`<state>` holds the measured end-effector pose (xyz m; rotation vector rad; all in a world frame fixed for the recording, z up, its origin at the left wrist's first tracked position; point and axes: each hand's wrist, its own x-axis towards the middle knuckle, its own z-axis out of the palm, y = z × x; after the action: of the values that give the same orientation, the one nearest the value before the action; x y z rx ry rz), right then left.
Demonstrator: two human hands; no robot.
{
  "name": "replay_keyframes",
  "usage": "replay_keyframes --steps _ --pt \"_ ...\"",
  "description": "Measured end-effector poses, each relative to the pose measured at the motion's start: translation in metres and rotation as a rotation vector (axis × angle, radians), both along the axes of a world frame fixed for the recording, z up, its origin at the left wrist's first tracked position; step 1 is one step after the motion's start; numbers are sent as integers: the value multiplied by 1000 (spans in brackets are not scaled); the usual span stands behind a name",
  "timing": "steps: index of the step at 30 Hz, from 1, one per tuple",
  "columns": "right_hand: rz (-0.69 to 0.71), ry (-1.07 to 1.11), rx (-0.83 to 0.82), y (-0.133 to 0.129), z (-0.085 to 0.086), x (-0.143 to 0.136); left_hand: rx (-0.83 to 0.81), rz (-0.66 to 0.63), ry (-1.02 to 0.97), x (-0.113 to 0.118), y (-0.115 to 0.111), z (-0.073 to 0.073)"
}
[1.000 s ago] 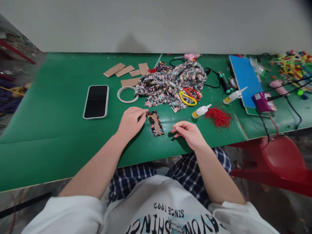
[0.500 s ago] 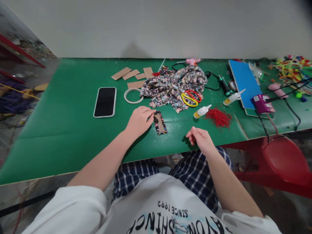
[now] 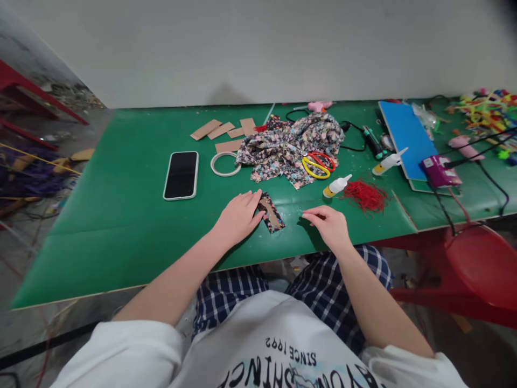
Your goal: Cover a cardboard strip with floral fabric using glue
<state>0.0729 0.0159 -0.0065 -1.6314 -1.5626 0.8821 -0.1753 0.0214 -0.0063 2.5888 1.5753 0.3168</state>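
On the green table, a small cardboard piece edged with floral cloth (image 3: pixel 273 215) lies flat in front of me. My left hand (image 3: pixel 239 216) rests at its left side, fingers stretched out, with the fingertips and thumb touching its edge. To the right of the piece, my right hand (image 3: pixel 328 223) hovers low over the table, thumb and index finger pinched together. Anything between those fingertips is too small to make out. Crumpled floral fabric (image 3: pixel 293 143) lies behind, with red and yellow scissors (image 3: pixel 316 167) on its front edge.
A phone (image 3: pixel 181 175) and a tape roll (image 3: pixel 224 164) lie left, below cardboard pieces (image 3: pixel 205 130). Toward the right are a glue bottle (image 3: pixel 336 186), red strings (image 3: pixel 367 196), another glue bottle (image 3: pixel 388 163), a blue board (image 3: pixel 407 140) and a purple box (image 3: pixel 440 171) with cables.
My left hand's thumb has come onto the edge of the cloth-edged piece, which is tilted a little more. My right hand's fingers have stretched toward the piece and pinched together. The view has shifted slightly.
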Motion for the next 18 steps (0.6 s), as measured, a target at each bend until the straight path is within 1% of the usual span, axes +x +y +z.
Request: replay_keyframes --steps 4,7,10,13,15,18 --pt "-9 5 -2 5 -3 0 38 31 24 3 -26 2" --pt "35 17 27 8 -8 4 43 12 9 -1 -37 0" --pt "84 24 66 10 -14 6 50 -43 -16 -7 -37 -4" --pt "81 62 70 11 -18 5 32 -82 -17 -11 -31 -7" --pt "88 81 75 11 -18 4 25 -79 -5 -11 -27 -9" --pt "98 57 133 13 -17 3 30 -46 6 -6 -25 -9"
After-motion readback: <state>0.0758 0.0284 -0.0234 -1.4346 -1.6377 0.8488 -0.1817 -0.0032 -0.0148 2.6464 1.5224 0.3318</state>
